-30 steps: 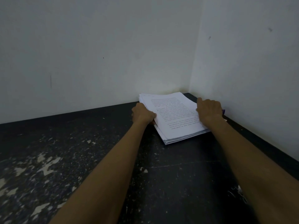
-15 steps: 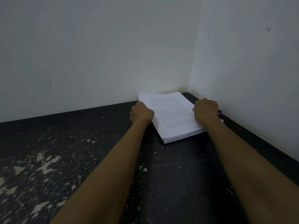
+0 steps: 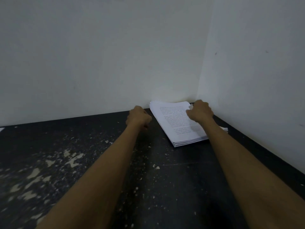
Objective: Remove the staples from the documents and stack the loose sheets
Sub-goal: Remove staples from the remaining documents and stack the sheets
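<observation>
A stack of white printed documents [image 3: 173,124] lies on the dark table [image 3: 165,187], pushed into the far right corner where the two walls meet. My right hand [image 3: 200,111] rests on the far right part of the stack, and its curled fingers pinch a raised corner of the top document. Left of the stack, my left hand [image 3: 138,117] is a loose fist just clear of the paper's edge, and I see nothing in it. No staple is visible.
White walls close the table at the back [image 3: 99,63] and on the right [image 3: 255,80]. The tabletop is worn, with pale chipped patches [image 3: 71,157] at the left. A scrap of white paper [image 3: 224,129] shows behind my right forearm.
My left hand has come off the stack's left edge and moved left. My right hand has slid along the right side toward the stack's far corner and lifted it.
</observation>
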